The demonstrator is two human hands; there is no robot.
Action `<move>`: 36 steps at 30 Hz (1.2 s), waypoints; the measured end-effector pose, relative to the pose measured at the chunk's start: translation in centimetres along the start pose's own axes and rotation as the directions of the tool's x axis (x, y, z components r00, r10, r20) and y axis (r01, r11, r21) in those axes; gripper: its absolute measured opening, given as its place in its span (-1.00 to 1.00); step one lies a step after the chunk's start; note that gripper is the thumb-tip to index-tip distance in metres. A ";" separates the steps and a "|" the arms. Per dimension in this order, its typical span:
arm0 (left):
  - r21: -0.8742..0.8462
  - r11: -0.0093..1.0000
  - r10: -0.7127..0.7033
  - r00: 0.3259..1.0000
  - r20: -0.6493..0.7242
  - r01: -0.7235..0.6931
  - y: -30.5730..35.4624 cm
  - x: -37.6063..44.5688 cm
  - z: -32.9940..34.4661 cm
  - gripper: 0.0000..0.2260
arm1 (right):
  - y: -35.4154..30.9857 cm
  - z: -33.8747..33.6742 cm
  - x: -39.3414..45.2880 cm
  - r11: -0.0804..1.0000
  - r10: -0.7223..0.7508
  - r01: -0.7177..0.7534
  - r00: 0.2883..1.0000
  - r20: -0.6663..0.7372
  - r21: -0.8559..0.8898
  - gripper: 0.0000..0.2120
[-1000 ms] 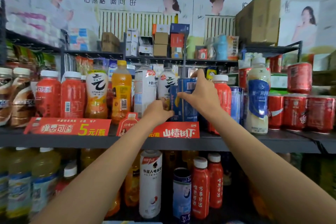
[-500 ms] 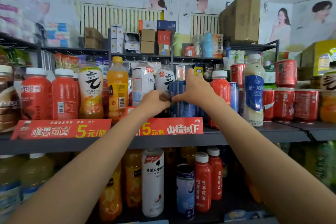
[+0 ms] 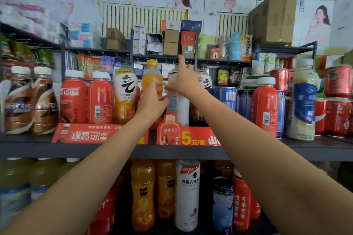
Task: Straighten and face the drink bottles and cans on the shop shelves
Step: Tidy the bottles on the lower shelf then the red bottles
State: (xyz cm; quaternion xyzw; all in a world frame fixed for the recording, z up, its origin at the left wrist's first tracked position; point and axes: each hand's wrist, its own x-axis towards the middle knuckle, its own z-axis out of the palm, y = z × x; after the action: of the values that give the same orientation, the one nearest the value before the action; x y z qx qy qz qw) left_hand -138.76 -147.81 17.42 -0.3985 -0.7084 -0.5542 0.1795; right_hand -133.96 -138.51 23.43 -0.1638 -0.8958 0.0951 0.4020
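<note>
Head view: going left to right along the middle shelf [image 3: 38, 150], the brown coffee bottles [image 3: 30, 101] and the red bottles [image 3: 87, 101] stand untouched, then comes the white-and-orange bottle [image 3: 125, 91] and the orange juice bottle [image 3: 151, 76]. Both hands have left the blue cans [image 3: 225, 99] they were handling half a second ago and shifted leftward to the next item — the white bottle [image 3: 176, 99], which stands upright on the shelf between the orange juice bottle and the cans. The left hand [image 3: 152, 101] now has its fingers curled at the bottle's left side, apparently pinching its label edge, while the right hand [image 3: 183, 82] holds it higher up, thumb across the front and index finger pointing upward. The cans now stand square, so that spot looks finished; I judge the white bottle is about to be turned, since its front shows small print.
</note>
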 end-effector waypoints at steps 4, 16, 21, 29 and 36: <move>-0.021 1.000 0.009 0.996 0.090 -0.007 -0.6 -0.5 -1.0 -0.50 | -0.3 1.3 -0.6 0.997 0.047 -0.039 0.991 -0.127 0.064 0.02; -0.264 0.947 0.186 0.983 -0.007 -0.181 5.2 -1.8 -3.0 -0.33 | -4.5 -7.2 -5.1 0.889 -0.281 0.440 0.745 -0.605 0.128 -0.08; -0.475 0.853 0.214 0.975 -0.056 -0.214 8.8 -4.4 -5.2 -0.50 | -8.2 -9.7 -8.2 0.885 -0.266 0.447 0.714 -0.647 0.128 -0.18; -0.674 0.698 -0.091 0.963 0.253 0.242 2.7 -15.6 -7.1 -0.51 | -10.5 -6.8 -15.4 0.962 -0.272 0.272 0.962 0.018 0.031 0.02; -0.379 0.780 -0.289 0.824 0.488 0.498 -2.2 -27.8 -7.0 -0.54 | -5.4 -2.6 -26.1 0.951 -0.159 0.029 0.900 0.405 0.308 0.02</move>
State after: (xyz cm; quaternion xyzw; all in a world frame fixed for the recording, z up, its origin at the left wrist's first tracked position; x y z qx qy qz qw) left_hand -124.54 -164.68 -1.08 -0.3753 -0.6336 -0.6462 -0.2002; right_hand -116.94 -153.09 8.79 -0.0336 -0.9444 0.2408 0.2211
